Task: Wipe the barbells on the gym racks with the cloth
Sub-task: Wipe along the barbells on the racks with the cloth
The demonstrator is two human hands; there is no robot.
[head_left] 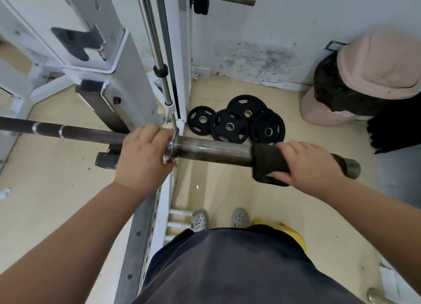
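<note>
Barbell [211, 150] lying horizontal on white rack [127, 85], left hand [143, 153] gripping bar at sleeve collar, right hand [309, 162] clasping dark cloth [266, 162] wrapped round sleeve near its end, black weight plates [237, 121] on floor behind.

No text, brand, number or sign can be read anywhere in the view. The small dark rectangular plate on the white wall [335, 45], behind the pink bin, is too small and blurred to make out. The four black rubber weight plates on the beige floor [229, 126] show only moulded grip holes and steel centre rings at this size; any figures on them are illegible.
</note>
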